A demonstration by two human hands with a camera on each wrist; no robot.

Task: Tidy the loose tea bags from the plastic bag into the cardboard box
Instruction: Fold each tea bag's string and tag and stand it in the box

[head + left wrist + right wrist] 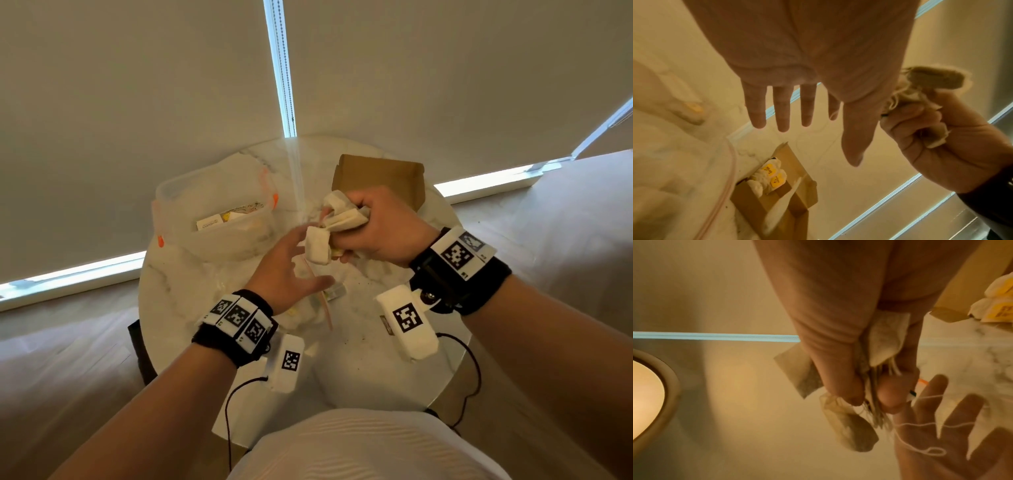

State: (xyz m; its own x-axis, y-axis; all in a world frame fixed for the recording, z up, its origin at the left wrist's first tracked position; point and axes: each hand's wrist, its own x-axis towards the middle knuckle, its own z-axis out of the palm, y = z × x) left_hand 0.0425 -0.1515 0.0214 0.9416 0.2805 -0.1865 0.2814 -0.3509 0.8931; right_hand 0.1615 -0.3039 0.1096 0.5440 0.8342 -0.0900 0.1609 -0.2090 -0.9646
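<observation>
Fingers [781,110] of your left hand [287,263] spread straight, empty; your right hand [380,229] clutches bunched tea bags [339,216] above the marble table [370,346]. Blinds [137,102] hang behind. Only your left wrist view shows bags already inside the cardboard box [797,201], beside the plastic bag [684,178].

Round white marble-patterned table [178,284]. Resting directly on it: open brown cardboard box [380,178] at far right, clear lidded plastic container [219,205] at far left, flattened clear plastic bag [318,301] near centre; dark crumbs scattered across near right surface
</observation>
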